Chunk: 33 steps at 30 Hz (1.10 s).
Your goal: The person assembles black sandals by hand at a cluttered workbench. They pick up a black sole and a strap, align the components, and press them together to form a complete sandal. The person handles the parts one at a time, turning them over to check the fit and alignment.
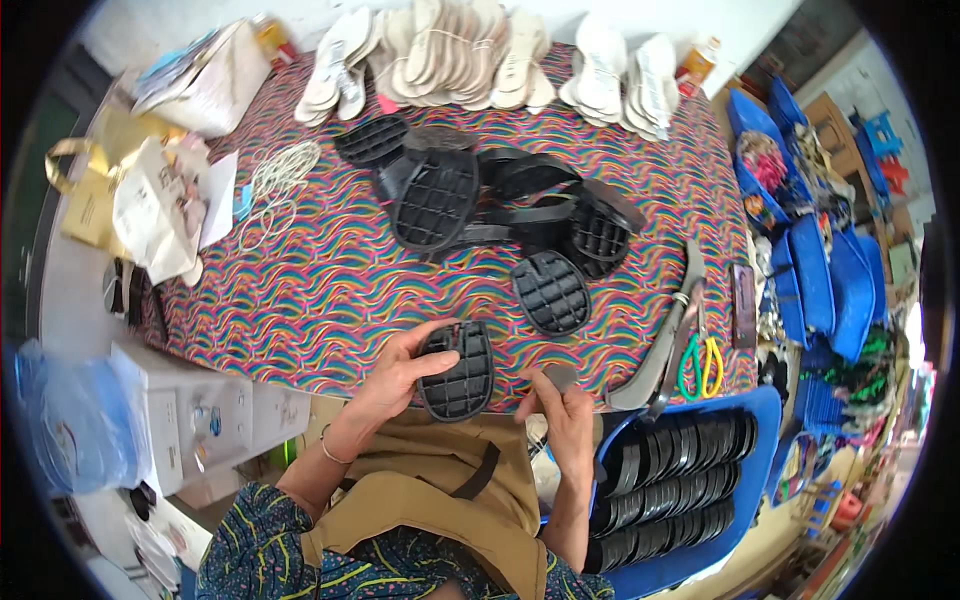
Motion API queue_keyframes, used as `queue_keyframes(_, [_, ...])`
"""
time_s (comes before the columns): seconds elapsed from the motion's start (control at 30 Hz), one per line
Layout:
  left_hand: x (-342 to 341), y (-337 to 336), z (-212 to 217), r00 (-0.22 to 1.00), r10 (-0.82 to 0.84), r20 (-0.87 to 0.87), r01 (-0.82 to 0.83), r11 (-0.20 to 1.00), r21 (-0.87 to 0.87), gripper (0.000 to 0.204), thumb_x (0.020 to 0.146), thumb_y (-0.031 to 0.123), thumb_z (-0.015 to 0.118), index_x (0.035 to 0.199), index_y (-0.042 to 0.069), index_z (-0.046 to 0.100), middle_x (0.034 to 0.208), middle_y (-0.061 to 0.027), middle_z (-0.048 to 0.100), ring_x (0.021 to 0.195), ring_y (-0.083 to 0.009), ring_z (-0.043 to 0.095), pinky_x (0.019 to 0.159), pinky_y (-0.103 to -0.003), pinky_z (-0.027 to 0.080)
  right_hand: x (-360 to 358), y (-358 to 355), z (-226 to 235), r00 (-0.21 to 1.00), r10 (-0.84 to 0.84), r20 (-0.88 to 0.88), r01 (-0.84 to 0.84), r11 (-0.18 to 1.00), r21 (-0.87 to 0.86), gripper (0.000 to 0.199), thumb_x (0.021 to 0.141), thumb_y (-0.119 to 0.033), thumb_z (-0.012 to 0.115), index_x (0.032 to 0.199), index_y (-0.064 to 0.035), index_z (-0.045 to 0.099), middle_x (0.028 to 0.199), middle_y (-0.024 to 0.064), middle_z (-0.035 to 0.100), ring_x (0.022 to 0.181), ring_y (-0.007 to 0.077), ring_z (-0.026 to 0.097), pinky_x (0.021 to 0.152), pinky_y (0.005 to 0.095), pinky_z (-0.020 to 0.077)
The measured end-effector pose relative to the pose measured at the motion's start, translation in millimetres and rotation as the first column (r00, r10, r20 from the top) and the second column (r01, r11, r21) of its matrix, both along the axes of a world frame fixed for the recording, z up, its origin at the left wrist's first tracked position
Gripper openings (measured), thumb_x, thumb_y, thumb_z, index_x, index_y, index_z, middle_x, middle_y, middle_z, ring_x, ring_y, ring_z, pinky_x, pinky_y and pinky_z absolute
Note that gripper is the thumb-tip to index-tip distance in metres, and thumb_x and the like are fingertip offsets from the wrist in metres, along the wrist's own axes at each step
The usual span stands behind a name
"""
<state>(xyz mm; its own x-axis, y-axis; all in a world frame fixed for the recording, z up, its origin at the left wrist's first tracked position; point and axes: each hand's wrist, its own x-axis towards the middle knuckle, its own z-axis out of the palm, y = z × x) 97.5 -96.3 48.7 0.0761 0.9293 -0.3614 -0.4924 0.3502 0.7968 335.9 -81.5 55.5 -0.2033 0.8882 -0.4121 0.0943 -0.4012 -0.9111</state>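
Observation:
My left hand (395, 375) grips a black ridged rubber sole piece (460, 372) at the near edge of the table, its grid side up. Just right of it, my right hand (562, 410) pinches a small grey block (560, 377) between thumb and fingers, close to the sole's right edge. A second loose black sole piece (550, 292) lies on the patterned cloth just beyond. Farther back is a pile of black soles and straps (490, 195).
A colourful wavy tablecloth (320, 290) covers the table. Pale insoles (470, 55) line the far edge. Scissors with green and yellow handles (700, 365) and a grey strip (665, 345) lie at right. A blue tray of black curved pieces (670, 490) sits at lower right; bags and boxes at left.

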Motion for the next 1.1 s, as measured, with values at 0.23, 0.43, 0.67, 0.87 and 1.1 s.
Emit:
queue_keyframes(0.23, [-6.7, -5.0, -8.2, 0.993, -0.059, -0.105, 0.064, 0.997, 0.049, 0.041, 0.091, 0.011, 0.070, 0.127, -0.005, 0.061, 0.107, -0.0066, 0.070, 0.091, -0.0103, 0.065, 0.084, -0.028, 0.054, -34.6, 17.3, -7.8, 0.987, 0.114, 0.110, -0.119, 0.992, 0.039, 0.013, 0.101, -0.011, 0.045, 0.104, -0.0005, 0.052, 0.064, 0.0077, 0.059, 0.052, 0.0133, 0.058, 0.047, 0.0272, 0.0426])
queue_keyframes(0.43, [0.6, -3.3, -8.5, 0.986, -0.038, -0.165, 0.052, 0.996, 0.078, 0.037, 0.090, 0.006, 0.067, 0.126, -0.004, 0.063, 0.106, -0.0061, 0.070, 0.093, -0.0098, 0.064, 0.085, -0.027, 0.052, -41.5, 13.7, -10.1, 0.986, 0.078, 0.144, -0.094, 0.989, 0.110, 0.018, 0.100, -0.009, 0.049, 0.095, 0.0048, 0.060, 0.064, 0.0082, 0.062, 0.055, 0.0142, 0.061, 0.052, 0.0296, 0.0469])
queue_keyframes(0.67, [2.6, 1.4, -8.6, 0.989, -0.115, -0.094, 0.113, 0.993, -0.022, 0.041, 0.089, 0.003, 0.065, 0.129, -0.004, 0.060, 0.116, -0.0072, 0.069, 0.103, -0.0124, 0.062, 0.093, -0.029, 0.050, -45.0, 13.8, -9.6, 0.956, 0.085, 0.281, -0.139, 0.974, 0.180, 0.021, 0.100, -0.010, 0.052, 0.089, 0.0038, 0.062, 0.061, 0.0058, 0.060, 0.054, 0.0105, 0.058, 0.051, 0.0280, 0.0446])
queue_keyframes(0.87, [3.7, 6.2, -9.9, 0.984, -0.150, -0.092, 0.148, 0.989, -0.020, 0.041, 0.089, 0.004, 0.065, 0.129, -0.003, 0.061, 0.115, -0.0063, 0.069, 0.102, -0.0123, 0.062, 0.092, -0.030, 0.051, -46.0, 14.7, -4.3, 0.959, 0.102, 0.264, -0.152, 0.972, 0.177, 0.020, 0.100, -0.009, 0.053, 0.109, 0.0027, 0.067, 0.071, -0.0019, 0.056, 0.063, 0.0046, 0.047, 0.055, 0.0237, 0.0400])
queue_keyframes(1.1, [7.3, 9.7, -13.2, 0.981, -0.165, -0.100, 0.166, 0.986, -0.003, 0.041, 0.089, 0.003, 0.064, 0.129, -0.003, 0.061, 0.112, -0.0050, 0.069, 0.100, -0.0114, 0.062, 0.090, -0.029, 0.051, -40.1, 14.2, -17.7, 0.951, 0.093, 0.294, -0.171, 0.953, 0.251, 0.022, 0.099, -0.008, 0.052, 0.113, 0.0016, 0.066, 0.063, 0.0039, 0.055, 0.058, 0.0078, 0.050, 0.053, 0.0283, 0.0420])
